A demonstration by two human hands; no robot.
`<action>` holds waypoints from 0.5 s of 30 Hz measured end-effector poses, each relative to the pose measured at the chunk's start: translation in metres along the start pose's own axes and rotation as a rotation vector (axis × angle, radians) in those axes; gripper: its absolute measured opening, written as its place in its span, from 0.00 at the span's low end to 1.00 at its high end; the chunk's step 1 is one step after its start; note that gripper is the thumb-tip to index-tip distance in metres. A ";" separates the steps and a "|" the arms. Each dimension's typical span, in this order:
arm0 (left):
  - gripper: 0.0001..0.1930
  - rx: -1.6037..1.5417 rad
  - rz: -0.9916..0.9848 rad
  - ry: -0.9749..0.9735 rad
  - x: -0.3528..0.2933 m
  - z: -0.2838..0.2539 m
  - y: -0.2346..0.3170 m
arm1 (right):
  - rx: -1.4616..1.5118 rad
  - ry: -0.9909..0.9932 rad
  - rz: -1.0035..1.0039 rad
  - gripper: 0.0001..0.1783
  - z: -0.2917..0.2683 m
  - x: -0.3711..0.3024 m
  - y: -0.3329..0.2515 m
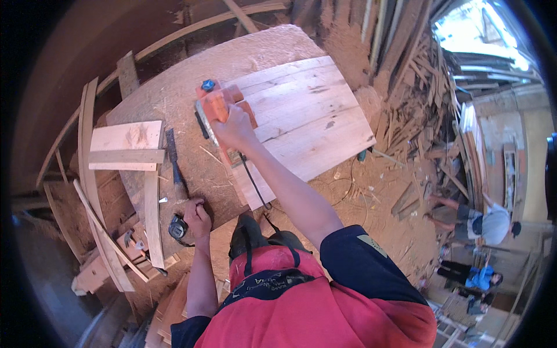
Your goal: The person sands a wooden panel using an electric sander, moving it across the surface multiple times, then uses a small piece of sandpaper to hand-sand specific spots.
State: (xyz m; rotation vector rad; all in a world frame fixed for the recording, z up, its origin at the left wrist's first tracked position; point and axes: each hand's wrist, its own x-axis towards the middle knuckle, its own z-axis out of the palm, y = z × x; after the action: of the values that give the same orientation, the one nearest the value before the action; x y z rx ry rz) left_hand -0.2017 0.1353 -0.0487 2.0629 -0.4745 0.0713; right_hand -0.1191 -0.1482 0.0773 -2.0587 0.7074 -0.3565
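My right hand is wrapped round the grip of an orange electric planer with a blue front knob. The planer sits at the left edge of a pale wooden panel made of joined boards, and its black cord hangs toward me. My left hand is curled into a loose fist at the near edge of the workbench, and nothing shows in it. Right beside this fist lies a black tape measure. Just beyond it is a dark chisel-like tool, its kind not certain.
Short boards lie at the bench's left end. A hammer rests lower left among planks. Scrap wood is heaped at right, and sawdust covers the floor. A person in a light shirt and others are farther right.
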 end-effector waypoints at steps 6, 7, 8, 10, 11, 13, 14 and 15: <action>0.11 0.054 0.007 0.024 -0.006 -0.008 0.000 | 0.086 -0.109 0.016 0.25 -0.061 -0.173 0.010; 0.11 0.042 0.005 0.020 -0.008 -0.011 -0.003 | 0.090 -0.131 0.034 0.25 -0.074 -0.210 0.016; 0.11 0.025 0.009 0.027 -0.005 -0.011 -0.005 | 0.107 -0.151 0.081 0.25 -0.089 -0.239 0.018; 0.10 0.047 0.025 0.027 -0.001 -0.011 -0.002 | 0.119 -0.191 0.161 0.24 -0.121 -0.287 0.020; 0.10 0.061 0.023 0.029 0.000 -0.009 -0.001 | 0.107 -0.209 0.198 0.24 -0.140 -0.304 0.019; 0.11 0.081 0.072 0.021 0.004 -0.011 -0.009 | 0.017 -0.360 0.198 0.22 -0.173 -0.320 0.023; 0.11 -0.075 -0.033 0.034 0.012 -0.011 -0.006 | 0.041 -0.354 0.182 0.22 -0.185 -0.323 0.023; 0.13 -0.230 -0.131 0.051 0.026 -0.013 0.001 | -0.023 -0.373 0.049 0.22 -0.192 -0.323 0.024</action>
State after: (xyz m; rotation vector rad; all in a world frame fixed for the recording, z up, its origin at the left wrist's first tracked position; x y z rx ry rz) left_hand -0.1761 0.1384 -0.0351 1.8565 -0.3007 -0.0088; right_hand -0.4796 -0.0904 0.1691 -2.0483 0.5338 0.0656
